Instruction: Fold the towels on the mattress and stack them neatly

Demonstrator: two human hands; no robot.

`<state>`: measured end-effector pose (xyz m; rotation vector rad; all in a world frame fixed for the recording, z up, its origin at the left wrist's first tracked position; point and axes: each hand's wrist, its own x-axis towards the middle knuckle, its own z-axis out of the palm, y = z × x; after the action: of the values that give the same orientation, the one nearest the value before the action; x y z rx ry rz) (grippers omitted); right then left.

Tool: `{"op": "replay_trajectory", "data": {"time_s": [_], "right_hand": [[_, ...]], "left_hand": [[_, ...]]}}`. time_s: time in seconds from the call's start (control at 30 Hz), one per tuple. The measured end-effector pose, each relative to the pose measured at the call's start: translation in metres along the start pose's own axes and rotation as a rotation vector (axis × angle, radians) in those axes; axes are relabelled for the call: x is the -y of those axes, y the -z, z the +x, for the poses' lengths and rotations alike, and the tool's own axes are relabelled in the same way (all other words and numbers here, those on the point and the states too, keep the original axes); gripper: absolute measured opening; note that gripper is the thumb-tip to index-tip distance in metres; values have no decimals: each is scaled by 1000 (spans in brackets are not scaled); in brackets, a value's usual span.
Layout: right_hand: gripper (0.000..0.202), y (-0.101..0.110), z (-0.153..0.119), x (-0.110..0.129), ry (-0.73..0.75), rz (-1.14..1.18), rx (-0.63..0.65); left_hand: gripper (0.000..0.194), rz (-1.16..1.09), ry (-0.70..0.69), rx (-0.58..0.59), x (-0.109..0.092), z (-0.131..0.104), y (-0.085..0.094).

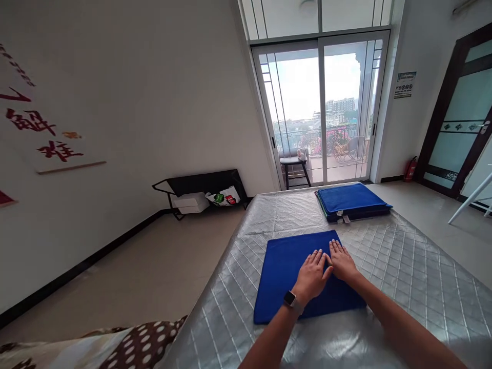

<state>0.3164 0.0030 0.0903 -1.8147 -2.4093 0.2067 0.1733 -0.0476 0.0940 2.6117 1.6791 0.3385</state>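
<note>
A flat blue cloth piece [284, 271], roughly square, lies on the silver quilted surface [226, 307]. My left hand [312, 274], with a watch on its wrist, rests palm down on the cloth right of its middle. Beside it, my right hand [343, 261] lies flat near the cloth's right edge. The thumbs are close together, and the fingers of both hands are stretched out, holding nothing. Farther back sits a stack of folded blue pieces [351, 199] with small white tags at its front edge.
A black rack [203, 183] with a white box [191, 203] and a bag stands by the left wall. Brown dotted fabric [148, 343] is at the lower left. Behind are glass sliding doors [321, 113]; a fire extinguisher [410, 169] and white metal legs [469, 201] are at right.
</note>
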Motion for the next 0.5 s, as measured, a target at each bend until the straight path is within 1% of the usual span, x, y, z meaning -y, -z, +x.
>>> {"op": "replay_trajectory", "data": {"time_s": [0.03,0.1,0.17,0.2,0.27,0.43,0.5], "right_hand": [[65,-7,1,-3,6,10,-15],[66,-17,2,-9,7,36,-29],[68,-21,1,-12,-9,57,-19],[69,-21,0,-12,-17,65,-13],[69,-19,0,-11,-23,79,-5],[69,-16,0,-7,-37,81,14],[69,-16,0,-8,-35,73,23]], "left_hand": [[57,3,4,-6,-2,8,-5],[57,17,40,-18,1,16,-15],[61,37,94,-17,14,14,-23],[63,51,123,-14,24,11,-25],[65,91,196,-9,51,1,-26],[66,237,467,32,133,-29,-19],[68,269,520,33,155,-37,-21]]}}
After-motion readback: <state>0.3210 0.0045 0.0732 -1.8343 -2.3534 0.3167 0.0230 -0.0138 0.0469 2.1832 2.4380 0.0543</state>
